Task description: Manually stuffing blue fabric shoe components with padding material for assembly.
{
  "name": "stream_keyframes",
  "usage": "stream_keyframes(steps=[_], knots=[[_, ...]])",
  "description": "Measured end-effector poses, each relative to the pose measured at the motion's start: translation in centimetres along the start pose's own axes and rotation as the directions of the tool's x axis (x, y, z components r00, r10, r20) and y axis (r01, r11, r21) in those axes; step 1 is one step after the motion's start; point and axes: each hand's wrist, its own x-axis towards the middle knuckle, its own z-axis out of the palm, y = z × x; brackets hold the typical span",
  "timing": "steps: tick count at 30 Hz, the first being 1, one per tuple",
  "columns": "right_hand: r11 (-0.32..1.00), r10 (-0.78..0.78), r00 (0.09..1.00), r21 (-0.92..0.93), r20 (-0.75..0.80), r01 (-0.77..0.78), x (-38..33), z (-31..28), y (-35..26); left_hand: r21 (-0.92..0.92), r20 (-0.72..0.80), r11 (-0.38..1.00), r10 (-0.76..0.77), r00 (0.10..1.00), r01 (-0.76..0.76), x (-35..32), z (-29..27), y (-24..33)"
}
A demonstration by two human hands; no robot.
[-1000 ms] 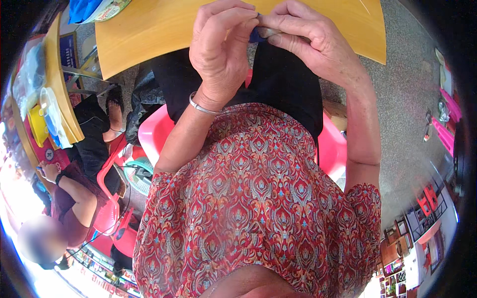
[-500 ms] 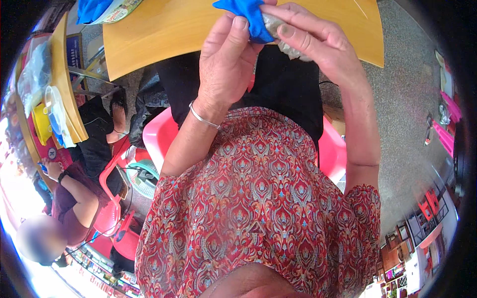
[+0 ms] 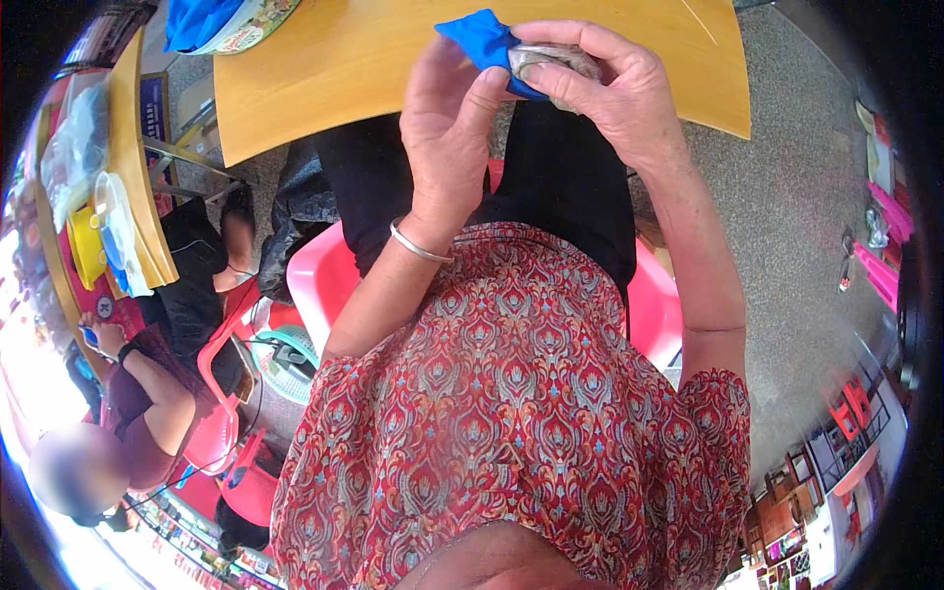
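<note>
A small pointed piece of blue cloth (image 3: 484, 41) is held up over the near edge of the wooden table. At its right end bulges a greyish-white wad (image 3: 559, 62), whose material I cannot make out; it seems to sit at the cloth's opening. My right hand (image 3: 634, 98) grips the wad between thumb and fingers. My left hand (image 3: 447, 133), with a silver bangle at the wrist, is closed on the blue cloth, thumb in front and blurred fingers partly behind it.
A round tub (image 3: 258, 28) with more blue cloth stands at the far left of the table (image 3: 344, 88). Further left, another person (image 3: 157, 393) sits at a second table (image 3: 147, 226) with plastic bags. Pink chairs (image 3: 320, 280) and a turquoise basket (image 3: 287, 362) are nearby.
Both hands have shifted slightly, and the cloth now sits a little lower in view. My right fingers have moved on the wad, which looks more compact and shows more plainly.
</note>
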Motion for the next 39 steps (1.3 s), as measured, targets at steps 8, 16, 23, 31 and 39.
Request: stream_keyframes(steps=[8,16,23,31,39], knots=[[0.998,0.065,0.991,0.027,-0.114,-0.062,0.1,0.5,-0.5,0.549,0.014,0.82,0.182,0.983,-0.16,0.6,-0.3,-0.4],[0.962,0.193,0.974,0.218,-0.121,-0.163,0.4,0.0,-0.8,0.664,0.14,0.735,0.056,0.989,-0.136,2.2,-1.2,-0.9],[0.922,0.259,0.962,0.321,-0.09,-0.218,0.5,-0.3,-0.9,0.812,0.225,0.54,0.063,0.972,-0.223,2.8,-0.8,-0.9],[0.995,0.026,0.98,-0.092,-0.197,-0.044,0.6,-0.1,0.2,0.635,0.105,0.734,0.227,0.968,-0.241,2.2,-0.3,-2.0],[0.909,-0.168,0.956,-0.414,-0.239,0.056,-0.1,0.4,-1.9,0.621,0.361,0.508,0.491,0.793,-0.597,2.1,0.5,-1.1]])
